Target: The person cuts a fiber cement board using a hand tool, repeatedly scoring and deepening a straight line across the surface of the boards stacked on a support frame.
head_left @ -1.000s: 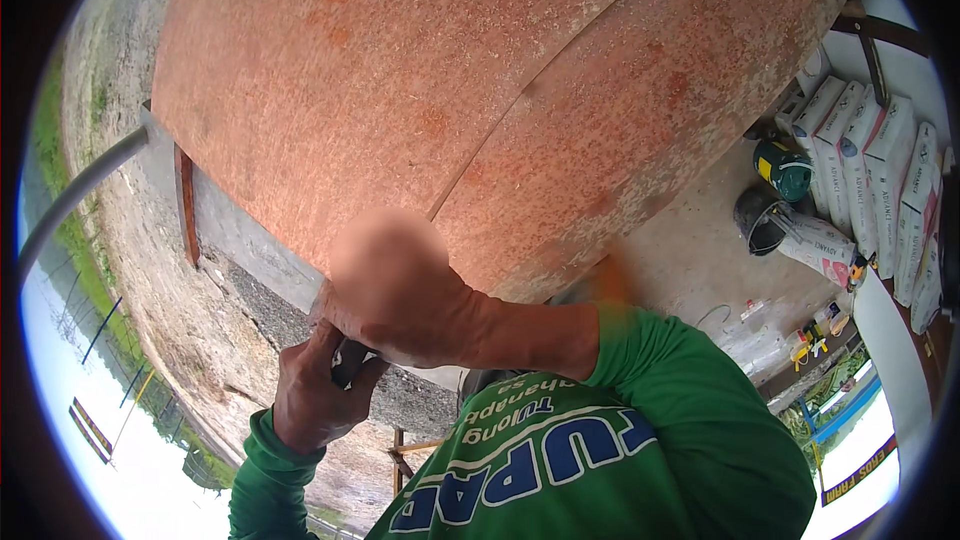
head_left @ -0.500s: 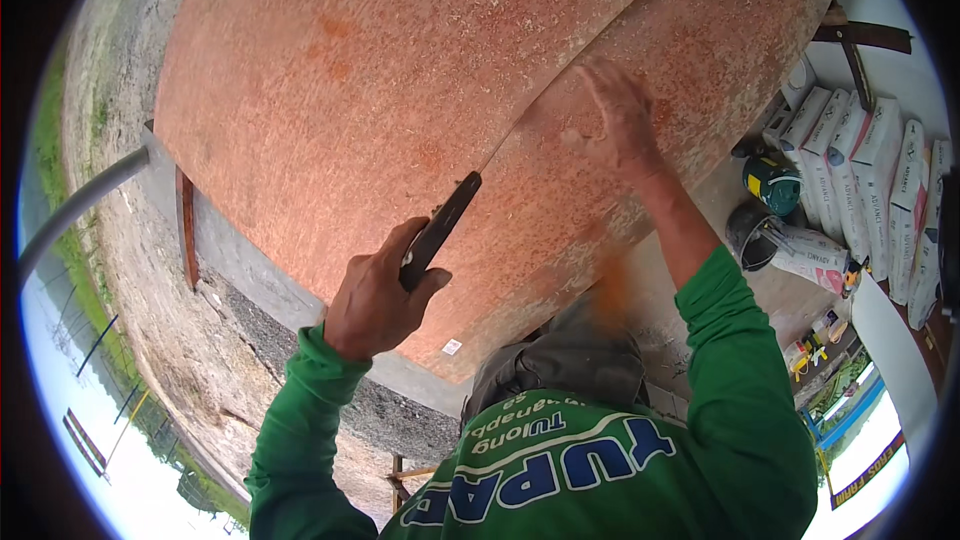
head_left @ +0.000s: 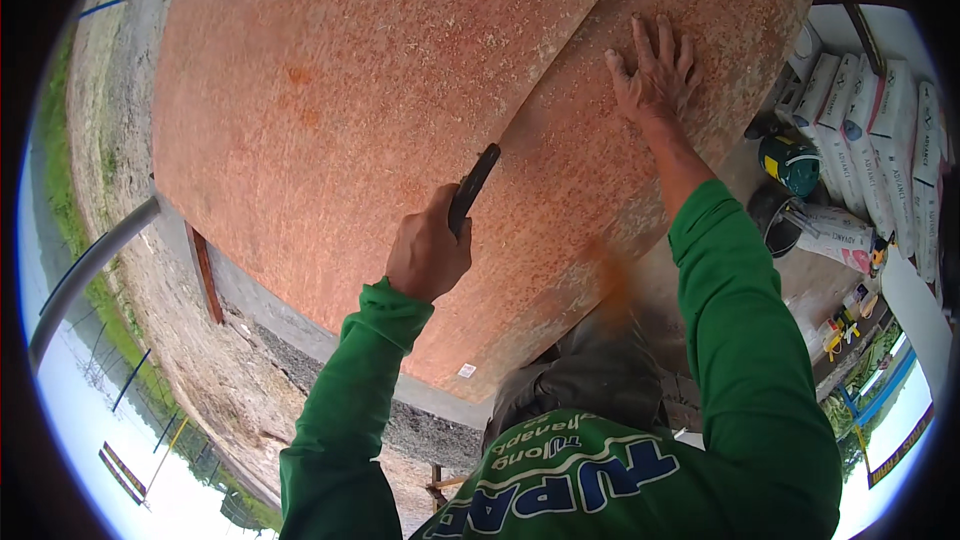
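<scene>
Head view: the left hand [head_left: 428,258] is clenched around a dark flat tool [head_left: 474,187], whose tip rests against the seam between two rough orange boards [head_left: 330,120]. Farther up and right, the right hand [head_left: 655,75] lies flat with fingers spread on the lower board, holding nothing, while white sacks [head_left: 870,140] are stacked well off to the right.

What I can't make out from the head view

My left hand [head_left: 428,258] covers the handle of the dark tool [head_left: 474,185], so I see only its narrow upper end and can't tell what kind it is. The orange board [head_left: 400,120] runs out past the top edge. The white sacks [head_left: 880,150] at right are bent by the rim, and the small things below them are too tiny to identify.
</scene>
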The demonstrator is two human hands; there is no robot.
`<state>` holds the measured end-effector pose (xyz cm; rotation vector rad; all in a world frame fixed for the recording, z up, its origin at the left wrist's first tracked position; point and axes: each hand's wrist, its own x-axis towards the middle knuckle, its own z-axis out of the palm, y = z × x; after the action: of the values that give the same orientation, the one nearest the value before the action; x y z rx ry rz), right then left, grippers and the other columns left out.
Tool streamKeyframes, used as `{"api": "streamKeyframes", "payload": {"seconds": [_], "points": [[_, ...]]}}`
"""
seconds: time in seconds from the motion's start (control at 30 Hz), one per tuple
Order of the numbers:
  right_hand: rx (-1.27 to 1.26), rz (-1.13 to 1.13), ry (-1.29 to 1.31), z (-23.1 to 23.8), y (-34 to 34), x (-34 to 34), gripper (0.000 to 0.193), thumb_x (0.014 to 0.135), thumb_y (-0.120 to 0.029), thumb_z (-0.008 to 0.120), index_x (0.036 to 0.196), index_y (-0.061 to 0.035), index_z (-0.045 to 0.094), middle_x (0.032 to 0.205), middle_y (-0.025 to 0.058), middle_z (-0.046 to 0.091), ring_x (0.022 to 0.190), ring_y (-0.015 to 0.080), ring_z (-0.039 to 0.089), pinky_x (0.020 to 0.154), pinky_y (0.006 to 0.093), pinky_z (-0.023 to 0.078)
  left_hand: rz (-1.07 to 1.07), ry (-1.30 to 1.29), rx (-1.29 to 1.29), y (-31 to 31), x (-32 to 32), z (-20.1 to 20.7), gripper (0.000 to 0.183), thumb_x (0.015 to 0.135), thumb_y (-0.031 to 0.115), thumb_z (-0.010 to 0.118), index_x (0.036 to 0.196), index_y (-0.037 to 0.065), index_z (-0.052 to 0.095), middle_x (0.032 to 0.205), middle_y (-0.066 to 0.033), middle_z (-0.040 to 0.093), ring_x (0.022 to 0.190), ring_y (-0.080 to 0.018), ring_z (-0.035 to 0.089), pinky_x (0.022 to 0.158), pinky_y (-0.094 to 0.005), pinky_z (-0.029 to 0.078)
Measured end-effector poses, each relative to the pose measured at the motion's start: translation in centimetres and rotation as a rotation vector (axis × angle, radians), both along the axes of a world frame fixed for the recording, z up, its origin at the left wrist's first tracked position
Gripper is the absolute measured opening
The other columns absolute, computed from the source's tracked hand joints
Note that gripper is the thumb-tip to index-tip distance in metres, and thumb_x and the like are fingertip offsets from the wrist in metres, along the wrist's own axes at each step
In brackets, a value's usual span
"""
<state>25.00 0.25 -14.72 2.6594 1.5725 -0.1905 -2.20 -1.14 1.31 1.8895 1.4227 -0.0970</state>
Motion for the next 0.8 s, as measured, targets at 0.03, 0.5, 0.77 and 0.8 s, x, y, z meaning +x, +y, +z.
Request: {"api": "streamKeyframes", "payload": {"seconds": [0.03, 0.5, 0.77, 0.8], "points": [[-0.017, -0.009, -0.003, 0.0, 0.1, 0.3, 0.064, 0.084, -0.062, 0.037, 0.14, -0.0318, 0.027, 0.147, 0.0016, 0.015, 0.133, 0.0339, 0.011, 0.104, 0.0586, 0.01, 0.0, 0.001, 0.001, -0.1, 0.4, 0.4, 0.033, 0.079, 0.008, 0.059, 0.11, 0.004, 0.047, 0.071, -0.0242, 0.059, 0.066, -0.0423, 0.058, 0.055, -0.0459, 0.046], [0.024, 0.014, -0.005, 0.3, -0.2, 0.8, 0.063, 0.084, -0.062, 0.037, 0.139, -0.031, 0.03, 0.147, 0.0013, 0.017, 0.134, 0.0333, 0.011, 0.103, 0.0609, 0.01, 0.011, 0.102, -0.151, -1.2, -1.6, 5.0, 0.034, 0.078, 0.008, 0.061, 0.11, 0.005, 0.048, 0.07, -0.0242, 0.059, 0.065, -0.0421, 0.059, 0.054, -0.0463, 0.047], [-0.02, -0.013, -0.014, -1.3, -0.7, 1.4, 0.063, 0.084, -0.063, 0.035, 0.139, -0.0322, 0.028, 0.146, 0.0023, 0.019, 0.133, 0.0339, 0.012, 0.104, 0.0588, 0.011, 0.034, 0.109, -0.101, -3.2, -3.8, 8.2, 0.034, 0.076, 0.006, 0.06, 0.109, 0.006, 0.05, 0.072, -0.0229, 0.06, 0.068, -0.0417, 0.06, 0.055, -0.0453, 0.048], [-0.023, -0.017, -0.013, -1.1, -0.7, 1.7, 0.063, 0.084, -0.063, 0.035, 0.139, -0.0322, 0.028, 0.146, 0.0023, 0.019, 0.133, 0.0339, 0.012, 0.104, 0.0588, 0.011, 0.038, 0.162, -0.137, -4.1, -5.2, 11.5, 0.037, 0.076, 0.005, 0.061, 0.111, 0.006, 0.05, 0.074, -0.0222, 0.061, 0.069, -0.0406, 0.061, 0.056, -0.0439, 0.049]]}}
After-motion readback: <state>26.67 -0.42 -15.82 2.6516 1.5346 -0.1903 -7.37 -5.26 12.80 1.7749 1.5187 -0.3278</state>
